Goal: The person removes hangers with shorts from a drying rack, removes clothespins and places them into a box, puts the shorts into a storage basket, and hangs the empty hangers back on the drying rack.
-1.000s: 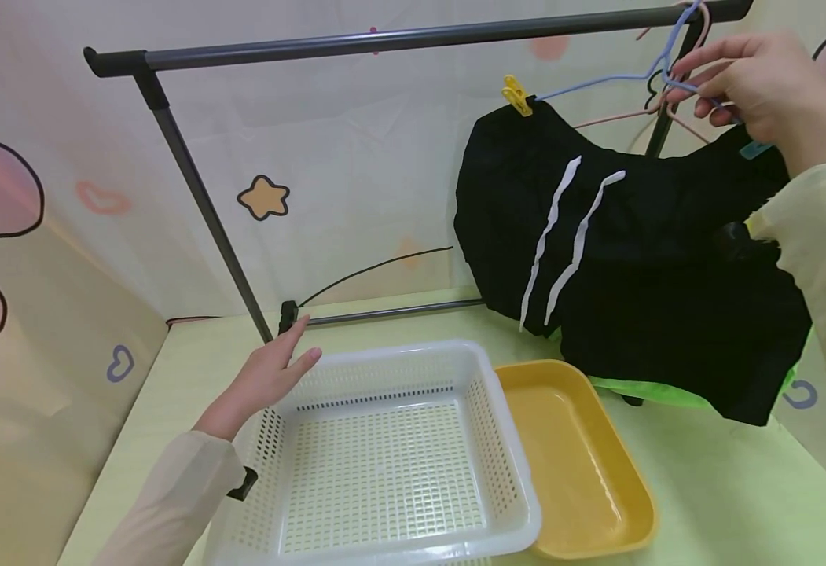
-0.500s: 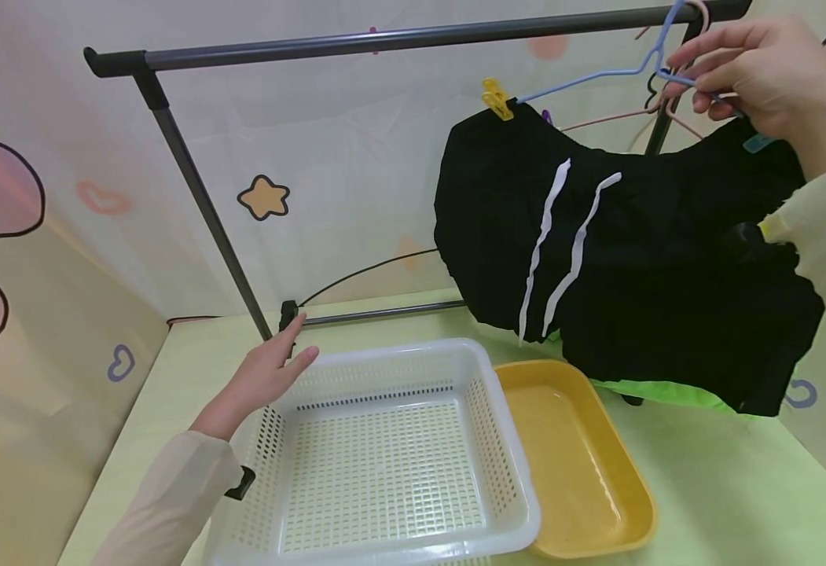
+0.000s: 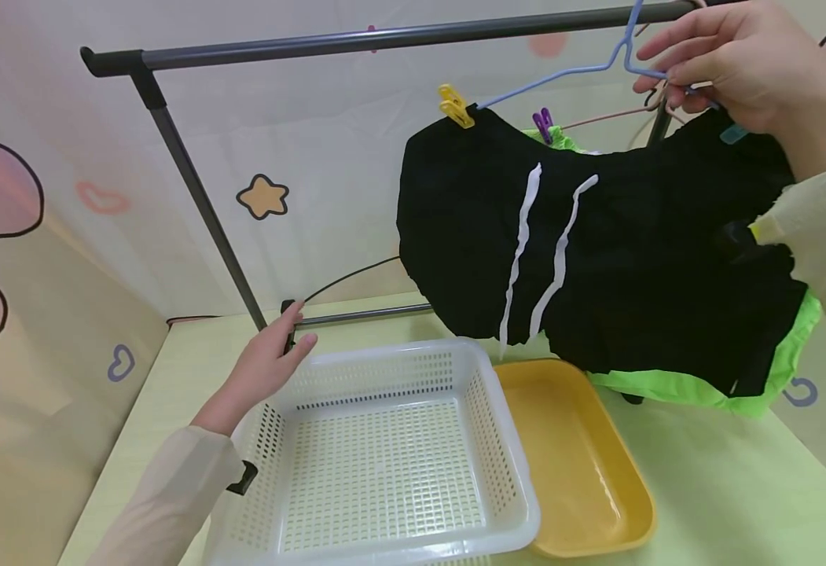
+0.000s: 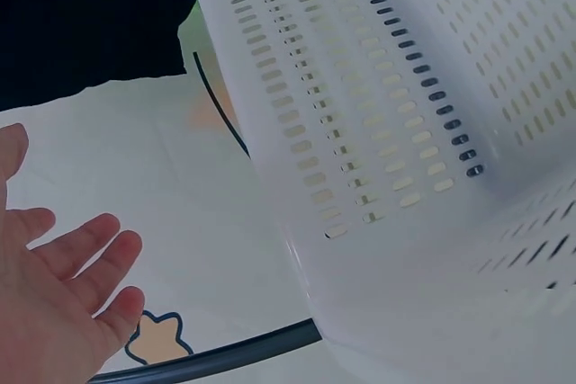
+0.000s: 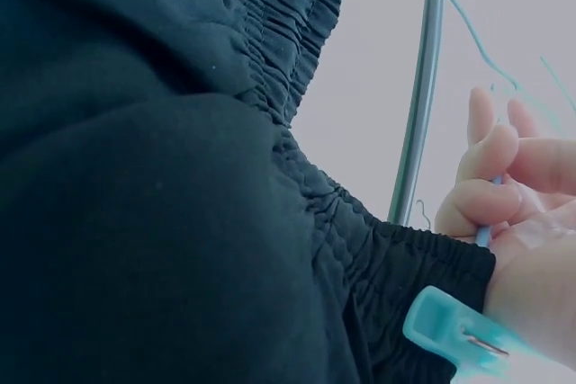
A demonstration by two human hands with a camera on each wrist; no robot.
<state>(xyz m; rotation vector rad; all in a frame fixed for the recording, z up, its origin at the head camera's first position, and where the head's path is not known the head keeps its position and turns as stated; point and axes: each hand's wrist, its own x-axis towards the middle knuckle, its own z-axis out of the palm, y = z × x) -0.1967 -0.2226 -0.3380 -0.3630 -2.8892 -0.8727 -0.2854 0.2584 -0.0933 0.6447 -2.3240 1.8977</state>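
Observation:
In the head view my right hand (image 3: pixel 731 67) pinches the right arm of a blue hanger (image 3: pixel 561 75), just below the rack's top bar. Black shorts (image 3: pixel 639 259) with two white drawstrings hang from it, held by a yellow clothespin (image 3: pixel 457 106) at the left. A teal clothespin (image 5: pixel 454 330) grips the elastic waistband in the right wrist view. My left hand (image 3: pixel 260 369) has its fingers extended above the back left of a white basket (image 3: pixel 512 440); it holds nothing. The left wrist view also shows these fingers spread apart from the basket.
A dark clothes rack (image 3: pixel 384 41) spans the back. Behind the shorts hangs a bright green garment (image 3: pixel 695 389), with a purple clothespin (image 3: pixel 543 126) and a pink hanger (image 3: pixel 607 120). A yellow tray (image 3: pixel 589 472) lies right of the basket on the pale green table (image 3: pixel 724 487).
My right hand has moved left along the bar with the blue hanger and black shorts. More of the green garment and the purple clothespin now show. The left hand has barely moved.

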